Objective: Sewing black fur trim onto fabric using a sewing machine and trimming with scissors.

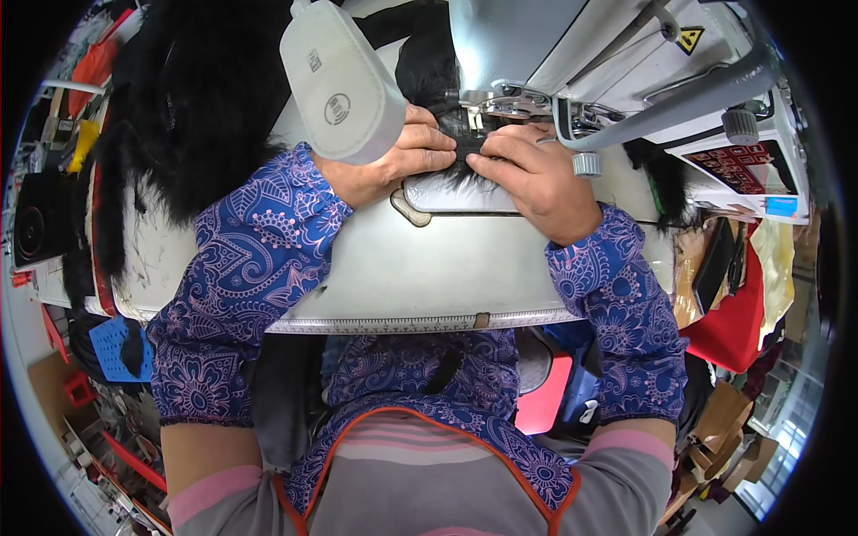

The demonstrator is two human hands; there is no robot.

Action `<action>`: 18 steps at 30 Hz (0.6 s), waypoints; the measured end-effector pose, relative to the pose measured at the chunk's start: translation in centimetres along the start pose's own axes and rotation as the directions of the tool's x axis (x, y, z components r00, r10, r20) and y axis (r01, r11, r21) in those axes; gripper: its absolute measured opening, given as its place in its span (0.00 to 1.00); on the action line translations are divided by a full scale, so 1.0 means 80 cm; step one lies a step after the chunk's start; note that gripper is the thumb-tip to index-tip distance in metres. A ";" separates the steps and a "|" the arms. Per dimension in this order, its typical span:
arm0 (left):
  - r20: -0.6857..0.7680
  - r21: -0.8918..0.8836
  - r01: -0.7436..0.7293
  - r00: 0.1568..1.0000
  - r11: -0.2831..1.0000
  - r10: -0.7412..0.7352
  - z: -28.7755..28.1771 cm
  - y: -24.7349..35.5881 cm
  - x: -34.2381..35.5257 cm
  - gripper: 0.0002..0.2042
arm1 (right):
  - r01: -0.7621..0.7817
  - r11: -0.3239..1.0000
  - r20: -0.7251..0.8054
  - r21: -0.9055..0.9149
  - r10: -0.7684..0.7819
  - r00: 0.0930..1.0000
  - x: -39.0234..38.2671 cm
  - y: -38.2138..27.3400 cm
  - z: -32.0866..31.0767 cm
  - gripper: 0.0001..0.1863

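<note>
Both my hands are at the needle area of a sewing machine (518,40), over its white table (420,268). A strip of black furry fabric (427,67) runs down past the presser foot (475,116). My left hand (393,161) pinches the fabric just left of the foot, partly behind a white lamp-like head (344,85). To the right of the foot, my right hand (532,174) presses and grips the same fabric with bent fingers. The two sets of fingertips nearly meet in front of the foot.
A large heap of black fur (206,98) covers the table's left side. A measuring tape (429,323) lines the near edge. A grey rod with a knob (670,112) crosses close above my right hand. A control panel (742,168) sits at the right, beside a red cloth (737,317).
</note>
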State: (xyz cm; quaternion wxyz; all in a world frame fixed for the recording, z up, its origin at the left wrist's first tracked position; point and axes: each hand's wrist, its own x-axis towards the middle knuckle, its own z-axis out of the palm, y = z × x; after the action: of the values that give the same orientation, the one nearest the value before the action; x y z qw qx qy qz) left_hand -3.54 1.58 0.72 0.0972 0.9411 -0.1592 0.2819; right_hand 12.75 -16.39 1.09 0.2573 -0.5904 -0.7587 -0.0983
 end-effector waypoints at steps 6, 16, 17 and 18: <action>0.070 0.041 0.003 0.998 0.999 -0.006 -0.009 0.001 0.003 0.10 | 0.006 1.000 0.032 0.006 -0.007 0.999 0.000 0.008 -0.001 0.13; 0.046 -0.063 -0.001 0.999 0.998 0.004 0.004 0.000 -0.002 0.10 | 0.006 1.000 0.050 0.024 -0.008 0.999 -0.005 0.012 -0.002 0.15; 0.047 -0.062 0.000 0.999 0.998 0.003 0.003 0.000 -0.001 0.10 | 0.002 1.000 0.051 0.014 -0.003 0.999 -0.004 0.013 -0.002 0.14; 0.054 -0.026 -0.006 0.999 1.000 0.007 0.001 -0.003 0.002 0.10 | -0.002 1.000 0.052 0.003 0.001 0.999 -0.003 0.015 -0.002 0.14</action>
State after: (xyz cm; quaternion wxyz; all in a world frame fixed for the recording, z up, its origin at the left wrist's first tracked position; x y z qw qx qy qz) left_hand -3.25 1.75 0.73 0.1042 0.9466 -0.1684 0.2545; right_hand 13.95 -16.32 0.88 0.2387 -0.5929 -0.7648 -0.0816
